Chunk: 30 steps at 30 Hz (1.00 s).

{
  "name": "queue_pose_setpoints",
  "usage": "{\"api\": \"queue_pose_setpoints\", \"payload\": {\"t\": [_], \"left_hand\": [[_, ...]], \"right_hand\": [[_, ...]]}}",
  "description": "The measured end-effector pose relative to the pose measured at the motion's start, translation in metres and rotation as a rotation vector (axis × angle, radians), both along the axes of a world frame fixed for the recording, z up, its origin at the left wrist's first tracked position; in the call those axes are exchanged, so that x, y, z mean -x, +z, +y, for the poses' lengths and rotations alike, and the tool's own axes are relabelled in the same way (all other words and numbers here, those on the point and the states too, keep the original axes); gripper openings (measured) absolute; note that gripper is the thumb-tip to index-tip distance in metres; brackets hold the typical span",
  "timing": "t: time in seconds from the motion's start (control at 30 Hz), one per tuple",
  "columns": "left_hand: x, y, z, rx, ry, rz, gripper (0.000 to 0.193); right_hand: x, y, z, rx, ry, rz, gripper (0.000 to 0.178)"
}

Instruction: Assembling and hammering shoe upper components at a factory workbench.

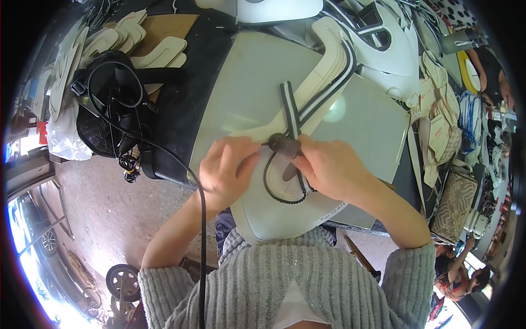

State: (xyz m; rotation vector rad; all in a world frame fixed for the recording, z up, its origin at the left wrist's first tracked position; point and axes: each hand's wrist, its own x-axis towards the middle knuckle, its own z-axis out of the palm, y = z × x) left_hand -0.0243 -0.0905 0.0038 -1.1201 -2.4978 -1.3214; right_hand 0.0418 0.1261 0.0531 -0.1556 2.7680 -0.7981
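A pale cream curved leather-like piece [324, 50] lies across a greyish board [244, 82], with a black-and-white strip [329, 90] along one edge. The strip's loose end [286, 93] stands out at an angle. My right hand [331, 167] is closed around a dark brown, rounded tool [284, 143], whose kind I cannot make out. Curled fingers of my left hand [226, 167] reach the piece's edge just left of the tool; what they pinch is hidden. Below my hands, the piece's rounded end [276, 186] has a black, notched-looking edging.
Stacked cream cut pieces [159, 53] lie far left, beside a black mesh bag [107, 120]. A black cable [201, 241] hangs past my left arm. White shaped panels [386, 46] and more cut pieces [438, 118] crowd the right. People [460, 274] are at far right.
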Motion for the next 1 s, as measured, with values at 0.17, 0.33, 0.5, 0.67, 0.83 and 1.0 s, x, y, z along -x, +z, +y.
{"api": "queue_pose_setpoints", "payload": {"t": [0.17, 0.33, 0.5, 0.67, 0.83, 1.0], "left_hand": [[0.001, -0.003, -0.004, 0.025, -0.080, 0.238, 0.030], [0.002, -0.006, -0.002, -0.003, -0.064, 0.198, 0.028], [0.001, -0.004, -0.003, -0.001, -0.034, 0.177, 0.028], [0.003, -0.002, -0.012, 0.007, 0.005, 0.118, 0.027], [0.004, -0.006, -0.012, 0.003, -0.046, 0.258, 0.028], [0.003, -0.007, -0.012, -0.020, -0.029, 0.226, 0.029]], "right_hand": [[0.001, 0.010, -0.005, 0.090, -0.079, 0.025, 0.029], [0.001, 0.008, -0.016, -0.036, -0.004, 0.012, 0.025], [-0.001, 0.007, -0.018, 0.014, -0.052, 0.047, 0.027], [0.002, 0.007, -0.017, -0.041, -0.044, -0.026, 0.029], [0.006, 0.013, -0.019, 0.142, -0.116, 0.109, 0.031], [0.011, 0.011, -0.024, -0.039, 0.022, 0.063, 0.032]]}}
